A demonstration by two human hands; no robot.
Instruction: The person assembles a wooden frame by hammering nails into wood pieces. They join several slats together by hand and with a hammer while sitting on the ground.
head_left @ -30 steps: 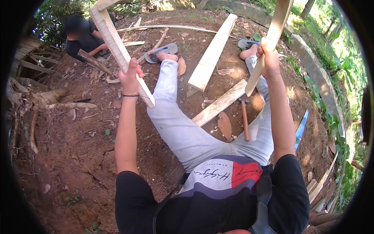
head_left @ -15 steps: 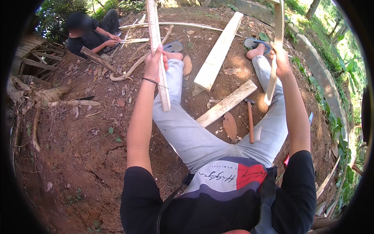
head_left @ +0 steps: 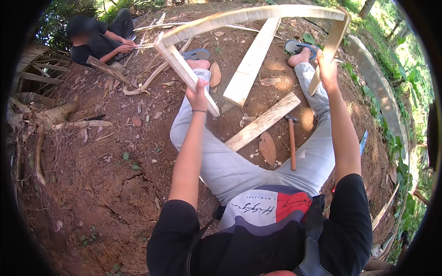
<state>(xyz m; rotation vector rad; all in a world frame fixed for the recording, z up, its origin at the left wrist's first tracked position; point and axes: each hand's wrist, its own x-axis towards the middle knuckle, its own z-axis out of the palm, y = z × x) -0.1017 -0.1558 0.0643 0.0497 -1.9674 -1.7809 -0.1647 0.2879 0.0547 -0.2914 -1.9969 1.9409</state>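
Head view: bare red-brown dirt ground (head_left: 92,184) outdoors, loose planks (head_left: 251,64) and hammer (head_left: 291,142) between the legs. Left hand (head_left: 198,95) and right hand (head_left: 326,69) each closed around a leg of the wooden frame (head_left: 248,16), raised overhead. Earlier the slats stood apart; now they are joined.

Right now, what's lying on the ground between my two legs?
In the head view, a short wooden plank lies slanted across the dirt there, with a hammer beside it and a dry brown leaf near both.
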